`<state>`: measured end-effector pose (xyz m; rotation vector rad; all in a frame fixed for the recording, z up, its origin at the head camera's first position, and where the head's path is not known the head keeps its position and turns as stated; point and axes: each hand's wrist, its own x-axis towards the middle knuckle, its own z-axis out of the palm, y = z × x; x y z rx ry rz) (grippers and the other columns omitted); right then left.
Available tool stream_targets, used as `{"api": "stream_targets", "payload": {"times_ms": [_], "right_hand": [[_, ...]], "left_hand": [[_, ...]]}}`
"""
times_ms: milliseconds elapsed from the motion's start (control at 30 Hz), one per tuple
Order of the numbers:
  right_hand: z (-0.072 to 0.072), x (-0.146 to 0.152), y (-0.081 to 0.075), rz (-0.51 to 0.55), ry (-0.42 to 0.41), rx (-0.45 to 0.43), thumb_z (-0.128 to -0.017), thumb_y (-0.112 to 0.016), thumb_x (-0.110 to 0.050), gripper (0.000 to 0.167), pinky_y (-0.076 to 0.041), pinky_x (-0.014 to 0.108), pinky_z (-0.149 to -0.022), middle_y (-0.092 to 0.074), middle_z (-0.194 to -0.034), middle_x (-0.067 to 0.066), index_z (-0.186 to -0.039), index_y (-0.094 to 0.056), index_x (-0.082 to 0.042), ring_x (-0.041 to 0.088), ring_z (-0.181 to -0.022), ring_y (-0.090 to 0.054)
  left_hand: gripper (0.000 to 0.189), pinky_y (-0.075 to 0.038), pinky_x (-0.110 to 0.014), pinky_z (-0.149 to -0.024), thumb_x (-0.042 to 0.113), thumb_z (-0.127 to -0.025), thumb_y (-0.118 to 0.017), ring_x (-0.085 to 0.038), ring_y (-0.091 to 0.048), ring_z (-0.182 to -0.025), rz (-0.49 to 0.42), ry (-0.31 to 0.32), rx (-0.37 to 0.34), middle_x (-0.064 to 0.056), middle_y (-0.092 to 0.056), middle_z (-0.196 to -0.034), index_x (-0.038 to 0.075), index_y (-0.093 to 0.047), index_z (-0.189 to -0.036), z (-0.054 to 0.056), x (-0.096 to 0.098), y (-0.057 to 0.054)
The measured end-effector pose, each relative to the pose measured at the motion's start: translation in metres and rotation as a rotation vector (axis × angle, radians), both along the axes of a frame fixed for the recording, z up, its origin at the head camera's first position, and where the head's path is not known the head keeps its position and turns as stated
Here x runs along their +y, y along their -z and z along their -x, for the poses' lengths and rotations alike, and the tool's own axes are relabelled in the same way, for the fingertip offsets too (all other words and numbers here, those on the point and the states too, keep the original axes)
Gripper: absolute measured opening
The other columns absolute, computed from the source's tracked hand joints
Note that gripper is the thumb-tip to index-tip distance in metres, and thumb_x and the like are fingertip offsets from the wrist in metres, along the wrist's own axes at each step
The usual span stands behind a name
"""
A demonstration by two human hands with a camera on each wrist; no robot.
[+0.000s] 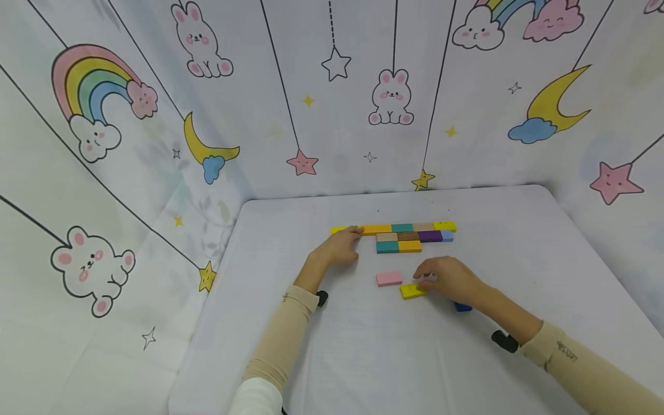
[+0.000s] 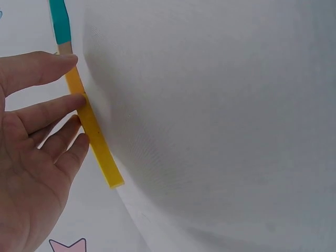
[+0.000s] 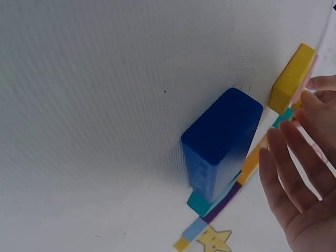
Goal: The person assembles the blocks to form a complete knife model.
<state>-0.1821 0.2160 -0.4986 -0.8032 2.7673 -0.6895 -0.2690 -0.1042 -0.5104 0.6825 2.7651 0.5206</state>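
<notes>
My left hand rests its fingertips at the left part of the back row of blocks, by the yellow block and the orange block. In the left wrist view its thumb and fingers are spread along that row. My right hand hovers with relaxed fingers beside a loose yellow block, fingertips right at its edge. A pink block lies just left of it. Under the right wrist sits a dark blue block, partly hidden in the head view and large in the right wrist view.
Blocks form three touching rows, with teal, brown, purple and light blue pieces among them. A white cloth covers the table. Behind it hangs a printed curtain. Small black devices are at both wrists.
</notes>
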Motion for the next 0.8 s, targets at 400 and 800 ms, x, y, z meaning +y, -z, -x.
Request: {"api": "stream_targets", "payload": {"times_ms": [400,800], "right_hand": [[-0.0018,0.0023,0.0075,0.001,-0.110,0.077,-0.086,-0.087,-0.027,0.016,-0.059,0.047,-0.091,-0.076,-0.099,-0.016,-0.101,-0.083,-0.025,0.015,-0.098,-0.071],[-0.0023,0.0032,0.0100,-0.031,-0.123,0.102,-0.084,-0.089,-0.029,0.023,-0.059,0.048,-0.093,-0.077,-0.101,-0.013,-0.105,-0.083,-0.022,0.015,-0.099,-0.071]], "left_hand": [[0.063,-0.030,-0.033,-0.126,0.009,-0.091,-0.066,-0.020,-0.039,-0.151,0.012,0.008,0.002,-0.001,-0.042,-0.164,0.004,-0.053,-0.152,0.0003,-0.0007,-0.0005],[0.063,-0.029,-0.034,-0.126,0.011,-0.092,-0.066,-0.020,-0.038,-0.152,0.018,0.013,0.007,-0.002,-0.041,-0.165,0.005,-0.052,-0.153,0.0011,-0.0010,0.0018]]}}
